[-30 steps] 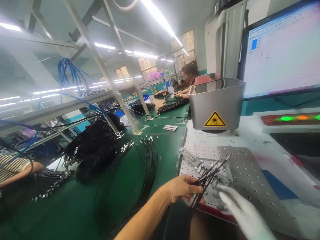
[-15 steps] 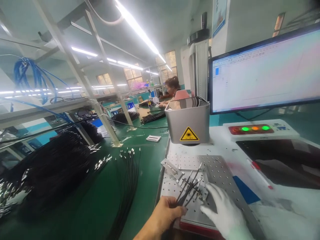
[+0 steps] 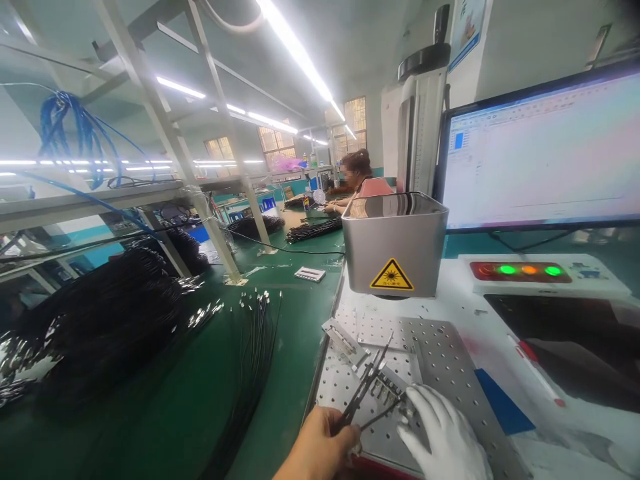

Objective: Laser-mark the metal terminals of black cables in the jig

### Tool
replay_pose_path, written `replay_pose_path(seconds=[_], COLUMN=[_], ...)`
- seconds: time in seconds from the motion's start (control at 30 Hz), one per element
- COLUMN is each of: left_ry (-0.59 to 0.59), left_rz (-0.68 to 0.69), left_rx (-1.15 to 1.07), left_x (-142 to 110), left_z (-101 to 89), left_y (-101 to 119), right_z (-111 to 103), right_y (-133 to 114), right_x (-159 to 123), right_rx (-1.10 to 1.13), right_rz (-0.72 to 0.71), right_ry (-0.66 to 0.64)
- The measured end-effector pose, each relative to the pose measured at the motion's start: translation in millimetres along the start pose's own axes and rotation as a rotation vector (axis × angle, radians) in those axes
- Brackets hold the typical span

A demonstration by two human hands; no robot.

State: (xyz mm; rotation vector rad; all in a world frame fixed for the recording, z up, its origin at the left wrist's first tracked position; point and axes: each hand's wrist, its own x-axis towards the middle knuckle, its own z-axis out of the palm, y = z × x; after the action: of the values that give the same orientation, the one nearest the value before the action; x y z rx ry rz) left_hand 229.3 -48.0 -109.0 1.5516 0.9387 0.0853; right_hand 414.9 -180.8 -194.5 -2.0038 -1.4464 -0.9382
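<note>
My left hand point(image 3: 323, 440), bare, is closed around a small bunch of black cables point(image 3: 356, 399) with thin metal ends. Most of the bunch points up and away over a metal fixture point(image 3: 387, 385) with a row of slots; one cable angles off to the right across it. My right hand point(image 3: 445, 433), in a white glove, is at the fixture's right end. Its thumb and forefinger are apart, and the forefinger's tip is by the end of that single cable. Whether it touches the cable is hard to see. The fixture lies on a perforated metal plate point(image 3: 445, 360).
A grey laser head point(image 3: 395, 247) with a yellow warning label overhangs the plate. More black cables point(image 3: 255, 353) lie on the green table, with a large pile point(image 3: 110, 320) farther left. A monitor point(image 3: 540, 153), button panel point(image 3: 520, 270) and red-white pen point(image 3: 537, 373) are on the right.
My left hand has drawn slightly back and left with the cables, so more of the fixture's slots show. My right hand's fingers have curled lower toward its right end. The view has shifted slightly.
</note>
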Motion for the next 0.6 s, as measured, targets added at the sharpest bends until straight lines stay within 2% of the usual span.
replay_pose_path(seconds=[0.13,0.33,0.6], left_ry=[0.091,0.088,0.128], left_rz=[-0.003,-0.013,-0.010], left_rx=[0.059,0.142,0.198], left_x=[-4.1,-8.0,-8.8], left_z=[-1.6,3.6,6.5], left_y=[-2.9,-1.5,-0.5], right_z=[-1.4,-8.4,-13.0], right_y=[0.5,0.9,-4.6], right_x=[0.3,4.0,10.2], right_rx=[-0.012,-0.030,-0.012], right_rz=[-0.040,-0.139,-0.108], right_ry=[-0.010,-0.073,-0.017])
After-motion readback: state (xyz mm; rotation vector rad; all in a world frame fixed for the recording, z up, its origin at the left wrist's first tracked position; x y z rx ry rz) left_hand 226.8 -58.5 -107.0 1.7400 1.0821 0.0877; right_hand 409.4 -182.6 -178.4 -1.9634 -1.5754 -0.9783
